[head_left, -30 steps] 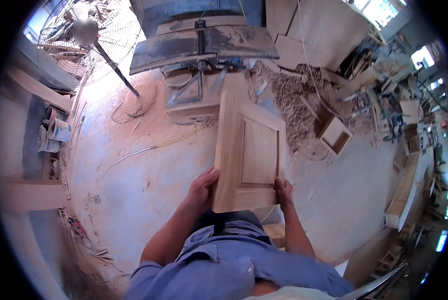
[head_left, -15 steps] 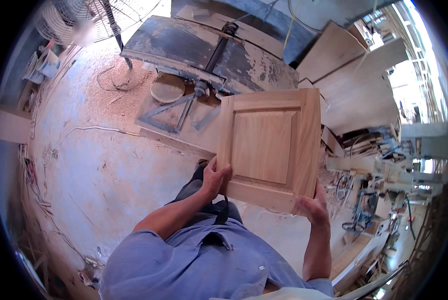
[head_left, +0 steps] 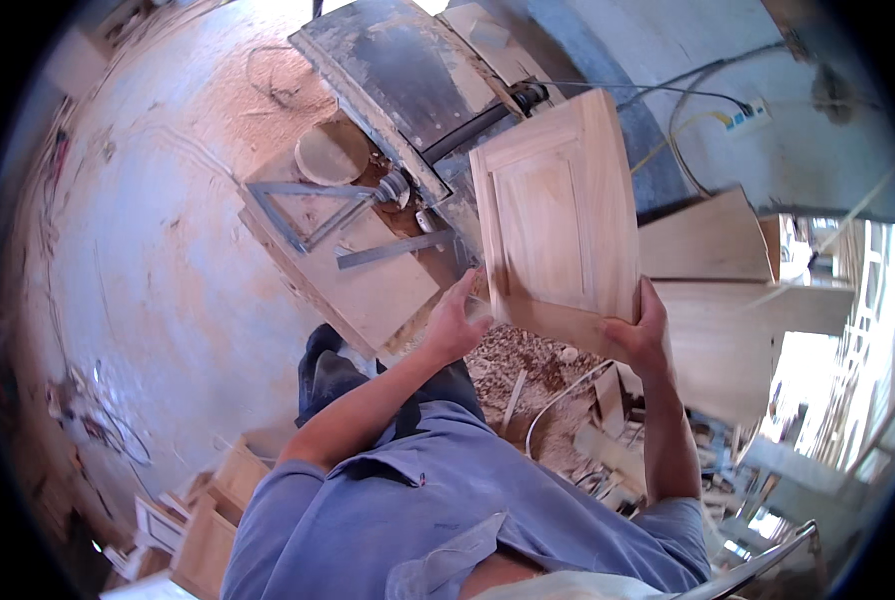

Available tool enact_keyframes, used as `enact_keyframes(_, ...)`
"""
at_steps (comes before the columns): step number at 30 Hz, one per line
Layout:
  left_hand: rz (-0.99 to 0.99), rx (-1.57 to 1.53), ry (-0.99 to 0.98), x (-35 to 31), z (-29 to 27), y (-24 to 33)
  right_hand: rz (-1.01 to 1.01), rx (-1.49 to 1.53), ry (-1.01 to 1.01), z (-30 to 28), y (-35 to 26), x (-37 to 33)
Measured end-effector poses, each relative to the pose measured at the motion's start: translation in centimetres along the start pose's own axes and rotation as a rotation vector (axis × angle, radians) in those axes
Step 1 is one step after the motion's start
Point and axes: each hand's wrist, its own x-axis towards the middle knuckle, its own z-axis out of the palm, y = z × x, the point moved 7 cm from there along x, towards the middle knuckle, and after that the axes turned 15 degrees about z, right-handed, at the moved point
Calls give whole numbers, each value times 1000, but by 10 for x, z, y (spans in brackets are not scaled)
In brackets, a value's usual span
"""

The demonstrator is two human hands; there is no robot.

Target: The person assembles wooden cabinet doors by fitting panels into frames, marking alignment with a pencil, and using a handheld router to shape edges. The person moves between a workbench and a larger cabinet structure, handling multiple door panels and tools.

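Note:
A pale wooden cabinet door with a raised centre panel is held up in front of me, tilted. My right hand is closed on its lower right corner, thumb across the front face. At the lower left edge is my left hand, its thumb and fingers apart, beside the door or just touching it. Behind the door's top left stands a worn dark machine table with a cutter shaft and a stepped pulley.
A plywood board with metal bars and a round wooden disc lies left of the machine. Large wood sheets lean at the right. Shavings and a loose cable cover the floor by my legs. Wooden frames stand lower left.
My view has turned to the right. The door has tilted and risen in view, still in my right hand. My left hand has loosened from its lower left edge.

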Motion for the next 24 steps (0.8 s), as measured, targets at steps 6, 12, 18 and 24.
enact_keyframes(6, 147, 244, 110, 25, 85, 36, -61, -75, -218, -6, 7, 71)
enact_keyframes(12, 157, 242, 241, 47, 128, 33, -87, -343, -154, -7, 11, 90)
enact_keyframes(18, 276, 293, 509, 61, 151, 22, -93, -416, -99, -6, 6, 89)
enact_keyframes(24, 225, 232, 497, 73, 153, 14, -215, -299, -134, -3, -4, 86)
